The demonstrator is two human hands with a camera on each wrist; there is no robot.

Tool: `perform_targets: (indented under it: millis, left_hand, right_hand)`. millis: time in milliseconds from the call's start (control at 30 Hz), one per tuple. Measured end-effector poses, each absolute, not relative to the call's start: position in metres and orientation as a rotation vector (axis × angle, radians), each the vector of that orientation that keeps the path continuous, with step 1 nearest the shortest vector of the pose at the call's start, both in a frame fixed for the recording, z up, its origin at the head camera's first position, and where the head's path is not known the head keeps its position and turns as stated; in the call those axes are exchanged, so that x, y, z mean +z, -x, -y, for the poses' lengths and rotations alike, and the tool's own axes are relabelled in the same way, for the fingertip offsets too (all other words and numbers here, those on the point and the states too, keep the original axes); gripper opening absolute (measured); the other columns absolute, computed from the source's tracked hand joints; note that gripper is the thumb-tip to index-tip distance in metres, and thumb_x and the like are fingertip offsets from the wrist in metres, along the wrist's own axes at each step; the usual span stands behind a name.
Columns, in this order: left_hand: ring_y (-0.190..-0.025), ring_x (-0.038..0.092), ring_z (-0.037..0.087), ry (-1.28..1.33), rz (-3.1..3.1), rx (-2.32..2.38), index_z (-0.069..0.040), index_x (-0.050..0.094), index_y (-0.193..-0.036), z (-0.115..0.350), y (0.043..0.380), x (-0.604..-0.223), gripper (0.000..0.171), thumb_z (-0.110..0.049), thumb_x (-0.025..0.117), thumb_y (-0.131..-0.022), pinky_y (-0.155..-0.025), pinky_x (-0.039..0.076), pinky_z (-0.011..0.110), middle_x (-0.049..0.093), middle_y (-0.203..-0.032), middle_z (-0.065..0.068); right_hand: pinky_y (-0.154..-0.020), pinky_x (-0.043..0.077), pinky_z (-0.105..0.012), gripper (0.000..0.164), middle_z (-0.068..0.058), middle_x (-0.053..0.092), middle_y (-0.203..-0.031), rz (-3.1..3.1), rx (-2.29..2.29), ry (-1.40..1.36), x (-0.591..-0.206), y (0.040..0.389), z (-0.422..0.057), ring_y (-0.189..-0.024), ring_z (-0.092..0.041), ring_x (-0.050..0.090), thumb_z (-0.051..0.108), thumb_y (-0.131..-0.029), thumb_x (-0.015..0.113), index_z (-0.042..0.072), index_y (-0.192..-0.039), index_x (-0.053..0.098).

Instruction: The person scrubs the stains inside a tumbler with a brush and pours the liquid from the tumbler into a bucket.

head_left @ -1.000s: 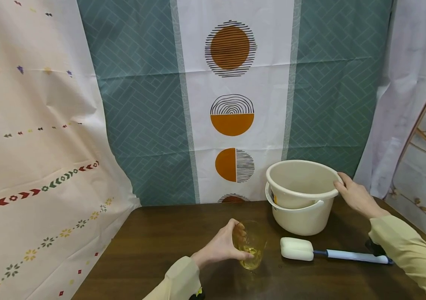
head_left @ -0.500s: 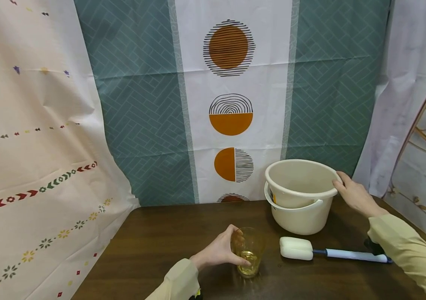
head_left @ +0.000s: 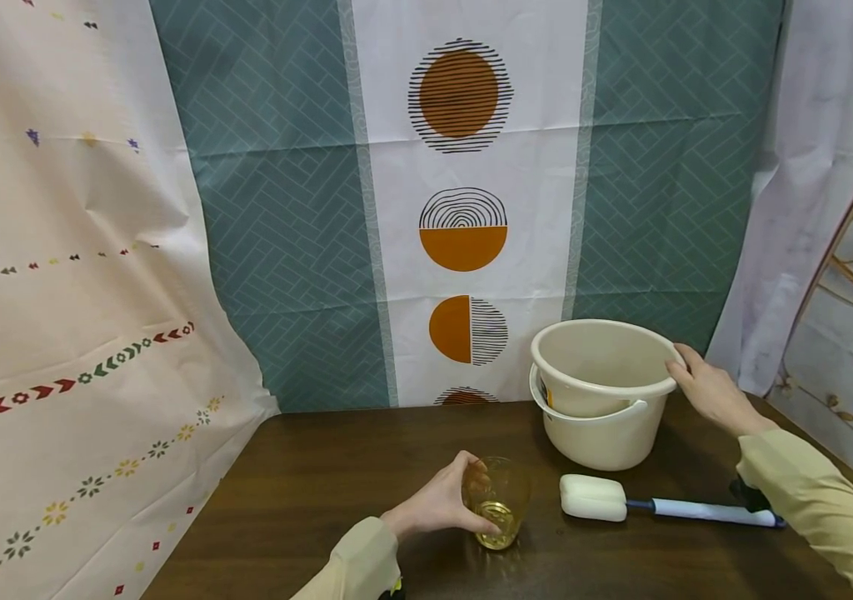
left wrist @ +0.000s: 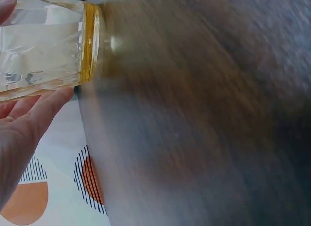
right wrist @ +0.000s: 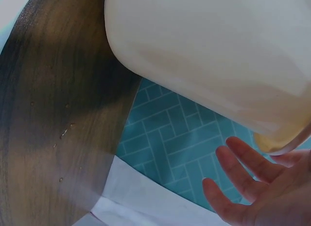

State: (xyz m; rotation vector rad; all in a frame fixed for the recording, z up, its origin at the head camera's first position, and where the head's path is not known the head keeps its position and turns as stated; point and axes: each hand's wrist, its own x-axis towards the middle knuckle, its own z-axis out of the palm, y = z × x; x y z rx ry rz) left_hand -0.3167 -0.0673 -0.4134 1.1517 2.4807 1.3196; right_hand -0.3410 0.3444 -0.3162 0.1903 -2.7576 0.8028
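A yellow-tinted clear glass tumbler (head_left: 505,492) stands upright at the front middle of the brown table. My left hand (head_left: 441,498) grips it from the left, thumb in front and fingers round the far side. In the left wrist view its thick amber base (left wrist: 91,43) is at the tabletop; I cannot tell whether they touch. A cream bucket (head_left: 606,429) with a white handle stands at the back right. My right hand (head_left: 711,392) holds its right rim, thumb over the edge; in the right wrist view several fingers (right wrist: 248,172) extend clear of the bucket wall.
In front of the bucket lies a sponge brush with a white head (head_left: 593,497) and a pale blue handle (head_left: 715,512). Small water drops (right wrist: 63,133) dot the table (head_left: 336,467) near the bucket. Patterned curtains (head_left: 284,250) hang behind and at both sides.
The left hand has brought the tumbler slightly down and toward me, mostly in the first half second. The right hand and bucket have stayed put.
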Motion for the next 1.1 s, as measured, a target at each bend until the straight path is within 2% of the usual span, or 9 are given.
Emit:
perform_targets:
  millis: [800,967,1100]
  left_hand:
    - [-0.097,0.053,0.015,-1.1,-2.313,1.41,-0.005,0.037,-0.114,0.0706,0.3237,-0.4175,0.062,-0.017,0.079,-0.07,-0.077,0.042,0.027,0.055,-0.105,0.006]
    - [-0.102,0.049,0.013,-1.095,-2.281,1.385,-0.004,0.032,-0.119,0.0692,0.3239,-0.419,0.068,-0.015,0.079,-0.071,-0.08,0.041,0.027,0.052,-0.11,0.006]
    - [-0.103,0.048,0.012,-1.085,-2.293,1.349,-0.005,0.026,-0.126,0.0703,0.3231,-0.4197,0.079,-0.017,0.08,-0.069,-0.084,0.037,0.027,0.05,-0.112,0.002]
  right_hand:
    - [-0.081,0.027,-0.064,0.064,-0.042,0.026,-0.127,2.752,0.784,-0.203,-0.3152,0.3415,-0.3463,-0.11,-0.057,0.031,0.039,-0.099,0.023,-0.011,-0.137,0.01]
    - [-0.081,0.028,-0.063,0.063,-0.042,0.028,-0.125,2.733,0.756,-0.232,-0.3167,0.3417,-0.3492,-0.108,-0.057,0.032,0.037,-0.099,0.024,-0.013,-0.135,0.014]
    - [-0.082,0.027,-0.063,0.064,-0.043,0.028,-0.125,2.705,0.722,-0.258,-0.3202,0.3425,-0.3518,-0.108,-0.057,0.032,0.038,-0.099,0.025,-0.015,-0.134,0.015]
